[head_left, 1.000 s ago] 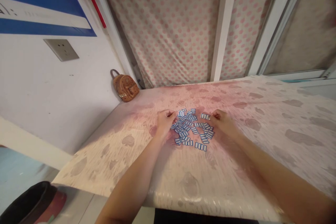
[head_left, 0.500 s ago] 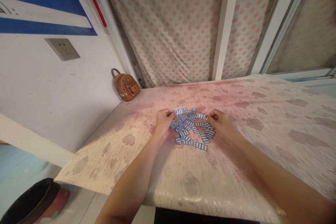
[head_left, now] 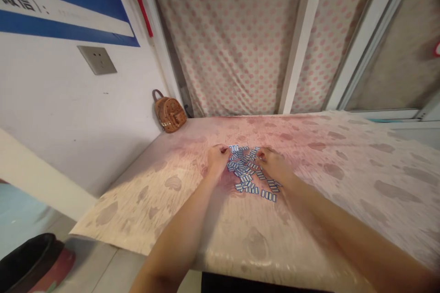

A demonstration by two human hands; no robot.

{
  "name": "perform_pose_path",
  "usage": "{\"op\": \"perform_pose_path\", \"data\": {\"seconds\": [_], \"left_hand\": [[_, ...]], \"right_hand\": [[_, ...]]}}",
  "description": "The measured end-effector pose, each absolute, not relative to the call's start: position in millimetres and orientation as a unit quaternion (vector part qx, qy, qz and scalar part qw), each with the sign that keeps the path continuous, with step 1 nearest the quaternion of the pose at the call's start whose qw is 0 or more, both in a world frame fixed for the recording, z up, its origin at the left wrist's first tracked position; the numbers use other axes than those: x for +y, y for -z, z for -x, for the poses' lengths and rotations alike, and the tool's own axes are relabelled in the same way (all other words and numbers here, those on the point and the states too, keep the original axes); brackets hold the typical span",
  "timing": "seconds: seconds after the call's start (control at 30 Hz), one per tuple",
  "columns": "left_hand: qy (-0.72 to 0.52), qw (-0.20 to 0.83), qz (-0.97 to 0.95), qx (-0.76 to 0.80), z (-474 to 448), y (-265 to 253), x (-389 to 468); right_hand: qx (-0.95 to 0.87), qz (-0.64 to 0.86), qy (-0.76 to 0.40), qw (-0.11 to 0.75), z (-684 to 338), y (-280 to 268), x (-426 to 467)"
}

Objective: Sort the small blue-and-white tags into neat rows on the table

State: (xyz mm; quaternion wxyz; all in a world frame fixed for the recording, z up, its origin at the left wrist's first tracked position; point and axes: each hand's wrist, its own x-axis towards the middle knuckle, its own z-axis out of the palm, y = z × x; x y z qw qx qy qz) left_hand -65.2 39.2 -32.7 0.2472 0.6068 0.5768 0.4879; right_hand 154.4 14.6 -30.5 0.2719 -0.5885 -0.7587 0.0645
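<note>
A loose heap of small blue-and-white striped pieces (head_left: pixel 245 177) lies on the patterned tablecloth (head_left: pixel 227 231), some overlapping. My left hand (head_left: pixel 217 159) is at the heap's far left, thumb and fingers pinched on a brighter striped piece (head_left: pixel 234 148). From the right, my right hand (head_left: pixel 273 164) reaches over the heap with fingers curled together. Its fingertips are among the striped pieces at the far side, and what they pinch is too small to make out. My right hand and wrist cover part of the heap's right side.
A small brown backpack-shaped bag (head_left: pixel 170 113) stands at the table's back left corner by the wall. Behind the table hangs a dotted curtain (head_left: pixel 233 46). A black-and-pink bin (head_left: pixel 37 261) is on the floor at lower left.
My right hand has moved left and inward over the heap. My left hand remains at its far left side. The view has shifted slightly.
</note>
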Motion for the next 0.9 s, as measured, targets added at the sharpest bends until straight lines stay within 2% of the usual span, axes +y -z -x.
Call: {"op": "perform_pose_path", "data": {"seconds": [0.13, 0.23, 0.47, 0.63, 0.9], "left_hand": [[-0.473, 0.222, -0.622, 0.582, 62, 28, 34], [-0.463, 0.215, -0.617, 0.599, 59, 23, 31], [-0.461, 0.237, -0.61, 0.599, 54, 14, 22], [-0.45, 0.256, -0.613, 0.597, 47, 15, 17], [-0.43, 0.301, -0.64, 0.561, 36, 37, 14]], "right_hand": [[-0.761, 0.617, -0.043, 0.194, -121, 29, 31], [-0.763, 0.622, -0.043, 0.17, -112, 34, 39], [-0.754, 0.619, -0.077, 0.207, -127, 26, 34], [-0.738, 0.611, -0.148, 0.246, -160, 27, 14], [-0.723, 0.633, -0.145, 0.235, -180, 32, -5]]}}
